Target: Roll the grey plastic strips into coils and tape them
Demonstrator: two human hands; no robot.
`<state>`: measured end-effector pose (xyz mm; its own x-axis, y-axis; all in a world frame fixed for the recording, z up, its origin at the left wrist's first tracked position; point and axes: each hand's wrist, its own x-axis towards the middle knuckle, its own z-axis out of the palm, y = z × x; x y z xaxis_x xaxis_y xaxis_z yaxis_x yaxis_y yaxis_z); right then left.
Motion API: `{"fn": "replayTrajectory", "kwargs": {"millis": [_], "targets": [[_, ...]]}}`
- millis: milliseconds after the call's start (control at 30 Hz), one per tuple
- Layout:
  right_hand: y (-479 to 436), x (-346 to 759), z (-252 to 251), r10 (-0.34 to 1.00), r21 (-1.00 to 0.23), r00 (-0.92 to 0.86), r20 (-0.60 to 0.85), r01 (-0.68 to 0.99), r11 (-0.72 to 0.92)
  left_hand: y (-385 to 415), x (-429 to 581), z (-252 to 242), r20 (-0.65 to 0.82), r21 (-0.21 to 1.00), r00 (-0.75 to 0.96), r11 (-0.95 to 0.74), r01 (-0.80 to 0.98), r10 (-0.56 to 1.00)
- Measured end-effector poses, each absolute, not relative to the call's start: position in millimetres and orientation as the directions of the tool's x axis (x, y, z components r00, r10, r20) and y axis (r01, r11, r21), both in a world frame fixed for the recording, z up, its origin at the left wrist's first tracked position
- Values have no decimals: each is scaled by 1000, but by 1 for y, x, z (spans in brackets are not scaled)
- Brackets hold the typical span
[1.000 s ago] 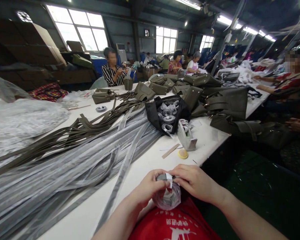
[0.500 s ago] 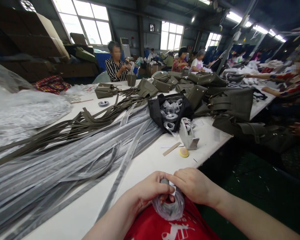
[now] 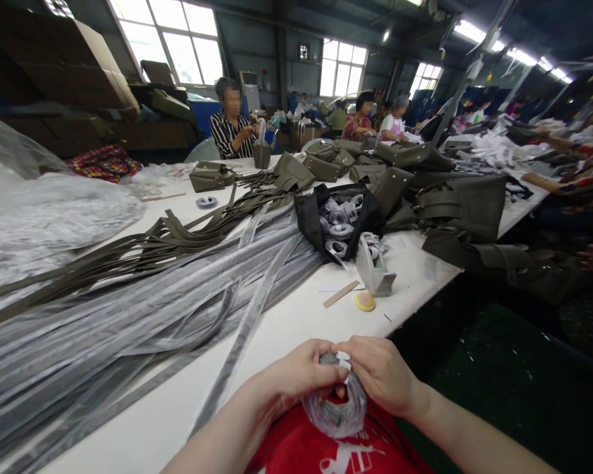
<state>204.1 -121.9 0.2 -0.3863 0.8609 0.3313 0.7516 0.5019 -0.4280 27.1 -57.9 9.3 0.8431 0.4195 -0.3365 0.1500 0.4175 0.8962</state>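
A coiled strap in clear plastic [image 3: 338,421] is held in front of my red shirt, close to the table's front edge. My left hand [image 3: 309,372] is closed on it, thumb across the top and fingers through the middle hole. Curled round the coil's upper right side is my right hand [image 3: 379,374], its fingertips mostly hidden. A small white piece, like tape or a label [image 3: 344,359], shows between my two hands. Long plastic-sleeved straps [image 3: 143,309] lie across the table to the left. Beyond the hands stands a tape dispenser [image 3: 375,266].
A black bag [image 3: 311,217] holds several coiled straps. Nearby lie a yellow round tin [image 3: 364,301] and a brown strip [image 3: 340,294]. Olive handbags [image 3: 462,201] cover the table's far right. A person in a striped shirt [image 3: 232,135] works across the table; others sit farther back.
My right hand's fingers have shifted slightly up over the coil, and more of the white piece shows between the hands. My left hand keeps its hold. The view has moved slightly.
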Motion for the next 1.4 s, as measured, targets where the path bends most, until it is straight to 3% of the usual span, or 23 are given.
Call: {"fn": "replayTrajectory", "kwargs": {"millis": [167, 267, 333, 567, 867, 1267, 1400], "targets": [[-118, 214, 3, 697, -41, -607, 382, 742, 669, -56, 31, 0, -367, 860, 852, 485, 157, 374], [-119, 218, 1, 618, 39, -691, 374, 678, 734, -58, 34, -7, -361, 850, 862, 506, 147, 356], [-123, 217, -1, 623, 5, -674, 397, 681, 733, -60, 35, -8, -353, 873, 855, 463, 154, 380], [-130, 211, -6, 760, -282, -444, 475, 741, 610, -63, 35, 2, -303, 931, 852, 323, 169, 426], [-128, 208, -7, 832, -516, -294, 470, 673, 529, -62, 30, 7, -260, 964, 862, 166, 207, 436], [-127, 208, -15, 930, -772, -134, 341, 524, 359, -60, 29, 8, -221, 969, 882, -7, 247, 416], [-125, 212, -9, 935, -777, -154, 319, 523, 351, -61, 28, 2, -191, 975, 884, -23, 222, 427]]}}
